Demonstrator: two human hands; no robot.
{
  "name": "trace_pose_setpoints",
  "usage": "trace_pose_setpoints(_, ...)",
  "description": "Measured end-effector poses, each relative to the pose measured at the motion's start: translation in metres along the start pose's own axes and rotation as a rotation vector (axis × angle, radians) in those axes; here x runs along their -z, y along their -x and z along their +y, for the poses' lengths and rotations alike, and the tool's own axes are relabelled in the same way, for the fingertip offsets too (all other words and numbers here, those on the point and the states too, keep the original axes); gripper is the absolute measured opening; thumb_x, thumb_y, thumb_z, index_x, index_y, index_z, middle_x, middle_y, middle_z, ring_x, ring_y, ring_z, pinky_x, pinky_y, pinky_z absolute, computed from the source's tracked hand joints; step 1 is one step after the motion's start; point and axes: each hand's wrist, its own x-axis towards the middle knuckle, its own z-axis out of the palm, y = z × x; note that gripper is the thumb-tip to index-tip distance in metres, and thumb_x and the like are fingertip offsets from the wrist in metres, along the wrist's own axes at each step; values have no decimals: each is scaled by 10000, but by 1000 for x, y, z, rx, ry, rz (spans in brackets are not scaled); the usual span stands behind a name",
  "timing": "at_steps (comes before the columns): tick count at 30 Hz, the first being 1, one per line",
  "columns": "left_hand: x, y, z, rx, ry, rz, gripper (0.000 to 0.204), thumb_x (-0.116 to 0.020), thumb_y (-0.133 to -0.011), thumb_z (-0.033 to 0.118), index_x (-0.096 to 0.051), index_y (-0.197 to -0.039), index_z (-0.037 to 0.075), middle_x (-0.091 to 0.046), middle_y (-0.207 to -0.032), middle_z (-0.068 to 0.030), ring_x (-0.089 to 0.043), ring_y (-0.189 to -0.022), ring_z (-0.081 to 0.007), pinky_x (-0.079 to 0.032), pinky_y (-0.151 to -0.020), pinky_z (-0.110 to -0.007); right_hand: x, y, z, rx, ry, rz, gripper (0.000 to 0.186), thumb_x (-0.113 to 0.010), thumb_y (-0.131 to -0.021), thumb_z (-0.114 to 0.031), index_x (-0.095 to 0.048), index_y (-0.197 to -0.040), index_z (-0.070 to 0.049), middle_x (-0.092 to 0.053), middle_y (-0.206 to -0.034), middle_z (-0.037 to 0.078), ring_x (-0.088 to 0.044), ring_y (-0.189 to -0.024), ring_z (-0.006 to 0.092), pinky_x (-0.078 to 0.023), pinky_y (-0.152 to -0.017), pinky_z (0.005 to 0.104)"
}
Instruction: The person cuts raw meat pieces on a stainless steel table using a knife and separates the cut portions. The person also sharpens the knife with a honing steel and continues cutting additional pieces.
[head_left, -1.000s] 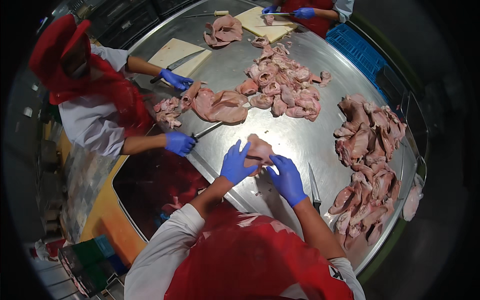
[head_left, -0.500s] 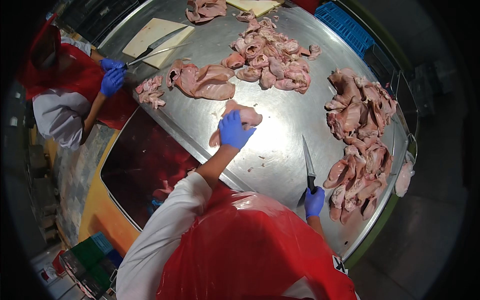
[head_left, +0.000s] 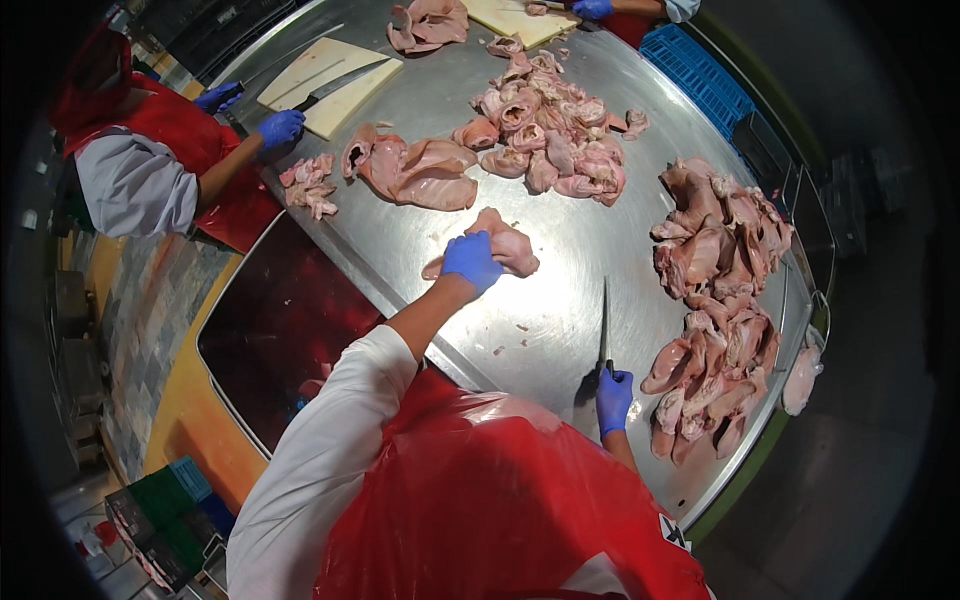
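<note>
1. Meat piece (head_left: 514, 248), pink and folded, lay on the steel table (head_left: 540, 330), in from the left edge, and your left hand (head_left: 472, 262) had it!
2. Curled fingers there: that hand grasped the flesh from above, with some showing on both sides of your glove.
3. Over to your right hand (head_left: 614, 400), clenched round a black-handled knife (head_left: 604, 335), its blade aimed toward the far edge, well apart from the flesh you held.
4. What a heap (head_left: 720, 300) of larger cuts, strung along the right edge!
5. Toward the far edge sat a pile of rounded pieces (head_left: 560, 130), a broad slab (head_left: 425, 172) just left of it, and scraps (head_left: 310, 185) hugging the left edge.
6. Beyond those, also by the left edge, a co-worker's gloved hand (head_left: 283, 128) was at another knife (head_left: 345, 80), lying over a pale cutting board (head_left: 350, 108).
</note>
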Motion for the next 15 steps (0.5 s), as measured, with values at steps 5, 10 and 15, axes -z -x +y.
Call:
trace_pose_setpoints(5, 6, -27, -10, -56, 415, -44, 288, -638, -883, 275, -687, -1064, 56, -730, -1012, -227, -711, -960, -361, -553, -842, -412, -10, 20, -50, 76, -48, -30, 331, -679, -971, -318, -600, -978, 3, -676, -817, 132, -613, -754, 203, -503, -719, 379)
trace_pose_setpoints(10, -12, -48, -58, -49, 392, -125, 276, -597, -906, 210, -728, -1100, 65, -740, -1007, -190, -714, -932, -310, -551, -840, -393, -25, 14, -27, 98, -175, -131, 314, -627, -1015, -354, -568, -909, -64, -555, -662, 27, -494, -457, 110, -402, -409, 305)
trace_pose_setpoints(15, -16, -34, -44, 14, 235, -24, 324, -564, -949, 269, -653, -1186, 67, -703, -1143, -223, -669, -1081, -405, -537, -922, -462, -20, 25, -24, 9, -161, -234, 330, -619, -1018, -359, -570, -896, -56, -555, -664, 33, -498, -463, 117, -401, -411, 310)
